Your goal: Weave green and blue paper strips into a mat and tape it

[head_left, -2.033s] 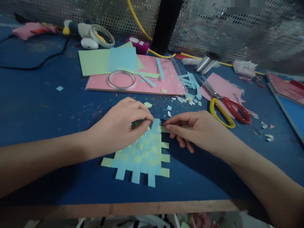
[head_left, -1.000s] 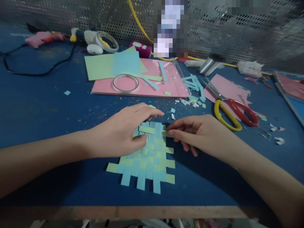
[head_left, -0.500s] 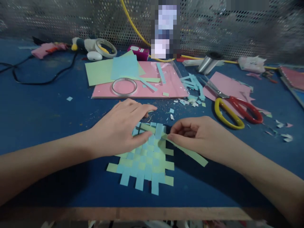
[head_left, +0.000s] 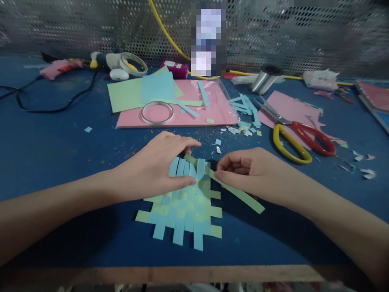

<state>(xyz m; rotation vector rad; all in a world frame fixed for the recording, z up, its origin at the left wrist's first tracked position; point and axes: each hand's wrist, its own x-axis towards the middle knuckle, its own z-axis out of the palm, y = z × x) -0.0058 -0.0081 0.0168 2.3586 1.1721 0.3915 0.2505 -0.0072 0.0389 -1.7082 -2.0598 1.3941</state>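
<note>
A woven mat of blue and light green paper strips lies on the blue table, with loose strip ends sticking out along its edges. My right hand pinches a light green paper strip between thumb and fingers, right of the mat's far corner. This strip slants from lower right up to the left, passing beneath a blue strip near the mat's far edge. My left hand rests over the mat's far left part, thumb on the weave and apart from the fingers. Its fingertips are near the green strip's far end and partly hidden.
Red-and-yellow scissors lie to the right on pink paper. Behind the mat are a pink paper pack, a tape ring and blue strip scraps. A glue gun with a black cord sits far left.
The green strip's far end now shows beyond the mat's far edge, by my left fingertips. My left hand has shifted slightly, uncovering more blue strip ends; my right hand keeps its pinch.
</note>
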